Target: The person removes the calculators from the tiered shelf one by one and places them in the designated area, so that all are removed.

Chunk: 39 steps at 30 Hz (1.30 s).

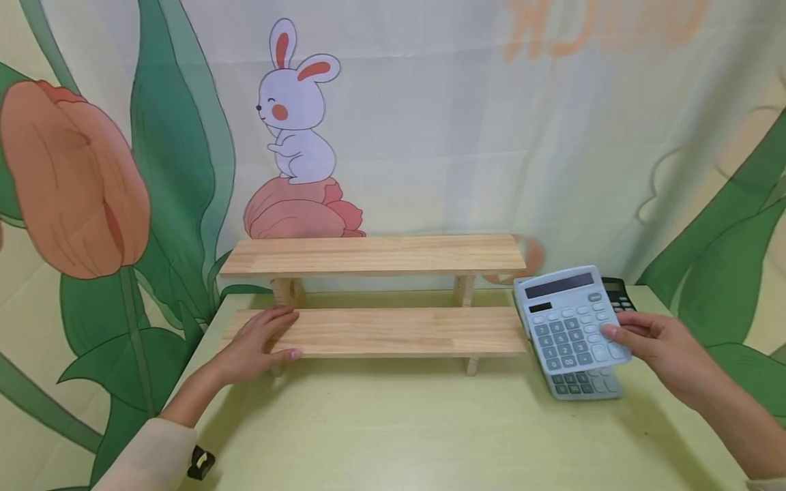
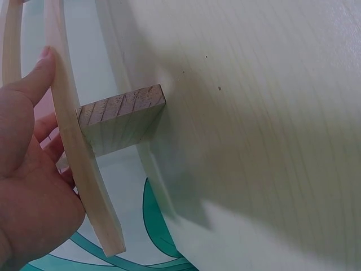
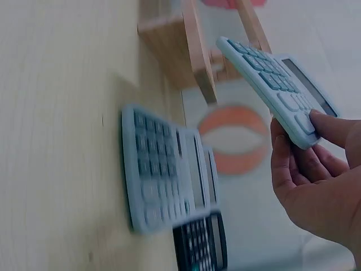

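A two-tier wooden shelf [image 1: 374, 332] stands on the table. My left hand [image 1: 260, 344] rests on the left end of its lower board, fingers on top and thumb along the front edge; the left wrist view shows the board [image 2: 93, 169] beside the palm. My right hand [image 1: 660, 348] pinches a light blue calculator [image 1: 561, 324] by its lower right edge, thumb on the key side and fingers behind. The right wrist view shows this calculator [image 3: 276, 90] raised above the table, tilted. Below it lies another light blue calculator [image 3: 161, 175], partly covered in the head view.
A black calculator [image 3: 200, 243] lies at the back right, beside the blue ones. A small black object [image 1: 200, 463] is near the left sleeve. Behind the table [image 1: 368, 429] hangs a cloth [image 1: 430, 136] printed with a rabbit and tulips.
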Available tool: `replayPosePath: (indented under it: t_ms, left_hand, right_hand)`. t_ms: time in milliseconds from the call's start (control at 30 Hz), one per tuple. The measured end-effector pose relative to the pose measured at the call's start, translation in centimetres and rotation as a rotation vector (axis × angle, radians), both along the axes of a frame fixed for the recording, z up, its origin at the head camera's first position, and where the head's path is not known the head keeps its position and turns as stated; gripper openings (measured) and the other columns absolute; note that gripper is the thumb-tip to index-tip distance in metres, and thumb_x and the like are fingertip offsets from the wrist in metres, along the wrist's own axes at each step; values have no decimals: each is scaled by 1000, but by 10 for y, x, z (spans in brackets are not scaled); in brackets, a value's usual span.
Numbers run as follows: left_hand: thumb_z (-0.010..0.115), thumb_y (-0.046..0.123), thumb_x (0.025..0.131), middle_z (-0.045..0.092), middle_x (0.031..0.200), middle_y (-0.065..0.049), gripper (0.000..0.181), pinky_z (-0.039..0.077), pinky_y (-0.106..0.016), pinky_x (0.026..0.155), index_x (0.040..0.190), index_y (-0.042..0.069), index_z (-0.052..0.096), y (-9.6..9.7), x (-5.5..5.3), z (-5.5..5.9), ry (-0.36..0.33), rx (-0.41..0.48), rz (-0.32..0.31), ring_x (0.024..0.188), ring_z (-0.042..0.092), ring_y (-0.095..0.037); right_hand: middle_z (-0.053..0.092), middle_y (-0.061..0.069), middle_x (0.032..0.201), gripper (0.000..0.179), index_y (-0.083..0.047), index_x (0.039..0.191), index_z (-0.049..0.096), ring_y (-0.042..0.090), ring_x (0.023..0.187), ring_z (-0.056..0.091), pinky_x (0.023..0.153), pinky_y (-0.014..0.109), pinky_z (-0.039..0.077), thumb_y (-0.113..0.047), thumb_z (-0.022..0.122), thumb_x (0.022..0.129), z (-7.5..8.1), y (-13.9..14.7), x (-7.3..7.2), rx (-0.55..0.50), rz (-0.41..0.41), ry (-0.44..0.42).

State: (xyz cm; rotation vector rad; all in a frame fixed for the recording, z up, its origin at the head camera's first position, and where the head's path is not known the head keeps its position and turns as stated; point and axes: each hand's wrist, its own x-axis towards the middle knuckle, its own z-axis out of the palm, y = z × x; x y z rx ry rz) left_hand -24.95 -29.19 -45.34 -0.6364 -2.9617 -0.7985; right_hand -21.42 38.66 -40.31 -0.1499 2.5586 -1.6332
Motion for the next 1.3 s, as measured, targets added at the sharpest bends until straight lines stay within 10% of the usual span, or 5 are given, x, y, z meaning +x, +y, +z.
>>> replayPosePath:
  t_ms: [333,400,567,1300]
  left_hand:
    - [77,41,98,36,166,-22,79,19,-76,118,159,2,46,-1,2,3,3,5,7,155,21,-50]
    - [77,41,98,36,166,-22,79,19,-76,118,159,2,46,0,3,4,-2,6,8,155,21,-50]
    - [77,41,97,37,165,-23,79,20,-76,117,158,2,47,0,3,5,1,2,7,154,23,-50]
    - [78,40,97,39,164,-23,77,21,-75,117,157,1,48,-2,0,0,37,16,-19,153,25,-51]
  right_hand:
    - [77,-13,94,19,-34,104,74,7,82,73,71,18,54,-17,67,107,-23,93,-8,-16,-158,50]
    - [75,-19,90,11,-17,112,76,5,79,72,68,17,53,-22,68,107,-31,107,-7,74,-208,57]
    - [66,-32,87,70,27,141,43,-2,75,67,64,18,52,-31,64,108,-49,131,-4,267,-277,57]
    - [59,-16,97,77,32,143,31,-6,80,59,69,21,55,-33,57,111,-91,143,-11,227,-286,-79]
